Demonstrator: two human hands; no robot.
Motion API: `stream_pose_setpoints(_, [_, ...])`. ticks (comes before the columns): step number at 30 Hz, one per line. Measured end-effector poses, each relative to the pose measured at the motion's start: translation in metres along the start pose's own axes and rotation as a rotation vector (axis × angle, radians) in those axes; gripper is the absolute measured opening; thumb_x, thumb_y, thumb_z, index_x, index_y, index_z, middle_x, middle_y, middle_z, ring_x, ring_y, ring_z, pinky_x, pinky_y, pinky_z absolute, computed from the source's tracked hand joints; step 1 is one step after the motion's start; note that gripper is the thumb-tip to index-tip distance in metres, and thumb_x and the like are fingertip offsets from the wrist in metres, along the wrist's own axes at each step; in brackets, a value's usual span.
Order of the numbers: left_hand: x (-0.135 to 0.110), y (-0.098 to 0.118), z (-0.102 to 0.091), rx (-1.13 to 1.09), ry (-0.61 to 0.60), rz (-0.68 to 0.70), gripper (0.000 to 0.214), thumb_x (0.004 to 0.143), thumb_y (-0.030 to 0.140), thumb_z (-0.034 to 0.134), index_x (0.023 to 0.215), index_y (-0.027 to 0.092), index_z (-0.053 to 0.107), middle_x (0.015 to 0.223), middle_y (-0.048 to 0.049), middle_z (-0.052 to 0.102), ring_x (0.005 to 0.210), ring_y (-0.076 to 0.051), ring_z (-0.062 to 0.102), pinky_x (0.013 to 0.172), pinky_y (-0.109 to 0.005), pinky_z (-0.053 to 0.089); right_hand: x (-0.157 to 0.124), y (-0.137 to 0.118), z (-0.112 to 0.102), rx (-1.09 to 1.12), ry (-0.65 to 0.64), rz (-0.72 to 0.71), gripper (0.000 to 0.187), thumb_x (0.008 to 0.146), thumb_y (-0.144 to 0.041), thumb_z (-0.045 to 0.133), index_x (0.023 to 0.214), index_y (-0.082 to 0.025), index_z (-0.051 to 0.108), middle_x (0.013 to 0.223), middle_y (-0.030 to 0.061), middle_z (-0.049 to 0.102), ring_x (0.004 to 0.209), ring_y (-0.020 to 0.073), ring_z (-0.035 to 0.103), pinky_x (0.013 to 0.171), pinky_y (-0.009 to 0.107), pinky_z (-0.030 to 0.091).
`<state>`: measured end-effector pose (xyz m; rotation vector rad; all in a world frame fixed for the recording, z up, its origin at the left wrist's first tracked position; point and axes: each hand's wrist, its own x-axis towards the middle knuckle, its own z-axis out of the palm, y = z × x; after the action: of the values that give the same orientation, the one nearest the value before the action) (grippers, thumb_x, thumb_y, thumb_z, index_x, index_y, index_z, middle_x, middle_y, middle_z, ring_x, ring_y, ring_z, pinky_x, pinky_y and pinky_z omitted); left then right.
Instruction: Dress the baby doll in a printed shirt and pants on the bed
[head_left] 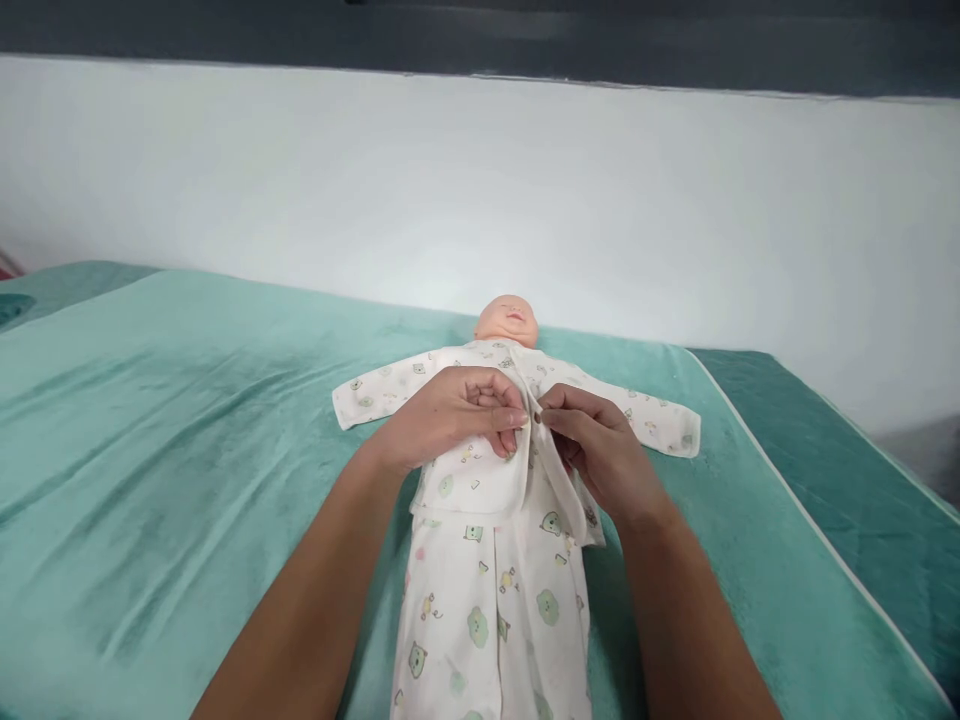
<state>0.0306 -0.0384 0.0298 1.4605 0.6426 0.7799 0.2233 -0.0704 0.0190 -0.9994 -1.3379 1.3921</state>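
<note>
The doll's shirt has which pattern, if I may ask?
The shirt is white with small, scattered cartoon prints, clearest in the head view.

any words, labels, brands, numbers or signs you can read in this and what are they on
No readable text anywhere.
Shirt: little printed pictures, no legible lettering; some marks are too small to make out, and the left hand and right hand cover part of it.
Trousers: the same kind of printed pictures, no legible words.
Green bed cover and white wall: no lettering seen.
</note>
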Motion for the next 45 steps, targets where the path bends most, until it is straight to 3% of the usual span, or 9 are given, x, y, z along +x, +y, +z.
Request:
stream_pose_setpoints(11, [0.000, -0.002, -0.003, 0.046, 0.003, -0.023, 0.022, 0.084, 0.036, 0.072, 0.085, 0.016, 0.062, 0.069, -0.0020, 0.067, 0.062, -0.012, 0.064, 0.062, -0.027, 0.055, 0.001, -0.003, 0.003, -0.019, -0.027, 0.021, 0.026, 0.091, -0.034, 0.059, 0.069, -0.019, 0.059, 0.058, -0.0012, 0.063, 0.045, 0.0086, 0.052, 0.042, 0.020, 0.039])
stream_pose_setpoints(19, [0.000, -0.001, -0.004, 0.024, -0.048, -0.043, 0.023, 0.084, 0.036, 0.072, 0.090, 0.017, 0.059, 0.072, -0.0006, 0.066, 0.063, -0.012, 0.064, 0.062, -0.026, 0.055, 0.001, -0.002, 0.007, -0.021, -0.006, 0.001, 0.021, 0.092, -0.037, 0.059, 0.078, -0.021, 0.055, 0.059, -0.0020, 0.065, 0.042, 0.0090, 0.052, 0.038, 0.020, 0.036])
stream_pose_setpoints(30, [-0.001, 0.000, -0.004, 0.061, -0.074, -0.050, 0.026, 0.082, 0.035, 0.073, 0.093, 0.019, 0.056, 0.074, 0.0009, 0.065, 0.066, -0.012, 0.064, 0.066, -0.028, 0.055, 0.000, -0.002, 0.008, -0.144, -0.029, 0.000, 0.029, 0.095, -0.045, 0.055, 0.078, -0.021, 0.051, 0.058, -0.0026, 0.064, 0.043, 0.0090, 0.052, 0.041, 0.020, 0.037])
stream_pose_setpoints(40, [-0.001, -0.002, -0.007, -0.008, -0.037, -0.052, 0.029, 0.078, 0.032, 0.078, 0.089, 0.020, 0.054, 0.067, 0.0048, 0.060, 0.054, -0.009, 0.057, 0.056, -0.023, 0.047, -0.001, -0.002, 0.006, -0.166, -0.064, 0.011, 0.027, 0.096, -0.045, 0.055, 0.083, -0.022, 0.050, 0.058, -0.0038, 0.065, 0.043, 0.0092, 0.053, 0.041, 0.020, 0.037])
stream_pose_setpoints(45, [-0.001, -0.004, -0.011, -0.025, -0.095, -0.049, 0.023, 0.081, 0.025, 0.074, 0.095, 0.020, 0.055, 0.068, 0.0043, 0.061, 0.054, -0.009, 0.057, 0.055, -0.023, 0.046, 0.000, 0.000, 0.000, -0.111, -0.132, 0.000, 0.027, 0.095, -0.043, 0.057, 0.082, -0.022, 0.046, 0.062, -0.0032, 0.067, 0.045, 0.0088, 0.055, 0.042, 0.019, 0.039])
